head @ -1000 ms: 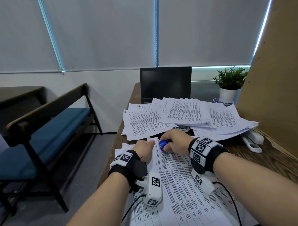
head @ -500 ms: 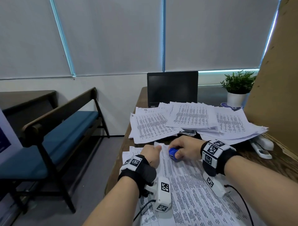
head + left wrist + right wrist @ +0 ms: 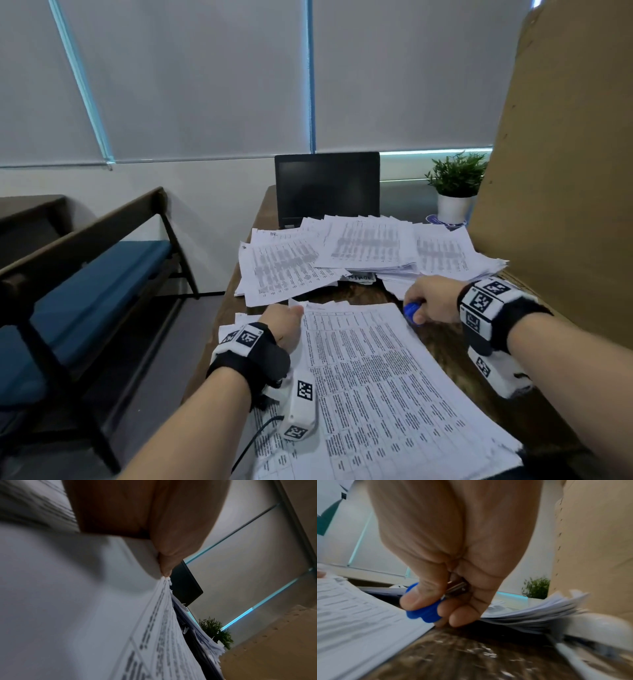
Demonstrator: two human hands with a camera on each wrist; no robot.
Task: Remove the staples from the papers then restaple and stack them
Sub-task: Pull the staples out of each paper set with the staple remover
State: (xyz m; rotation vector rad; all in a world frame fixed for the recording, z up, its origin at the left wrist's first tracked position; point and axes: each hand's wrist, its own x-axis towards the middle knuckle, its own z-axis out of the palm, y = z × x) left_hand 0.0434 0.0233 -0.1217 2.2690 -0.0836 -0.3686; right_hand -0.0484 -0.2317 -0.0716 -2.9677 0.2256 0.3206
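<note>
— Where does the job stand?

— The right hand (image 3: 432, 301) pinches a blue staple remover (image 3: 423, 612) between thumb and fingers, over the bare wooden desk (image 3: 442, 346) just beside the top right corner of the near sheaf of papers (image 3: 373, 383). By that position, the person seems to be done with that sheaf's staple, though no staple can be made out.

— And the left hand?

— The left hand (image 3: 284, 325) rests on the sheaf's top left corner. The left wrist view shows its thumb (image 3: 167, 566) pressed at the paper's edge; whether the fingers curl under the sheets cannot be told.

— Is restapling begun?

— It looks not. The white stapler (image 3: 597, 627) lies untouched on the desk to the right, near the far heap of papers (image 3: 370, 253), which is loosely fanned in front of the laptop (image 3: 327, 186).

— So what remains?

— Probably most of it: restapling this sheaf, stacking it, and perhaps working through the far heap. Which sets there are finished cannot be judged.
</note>
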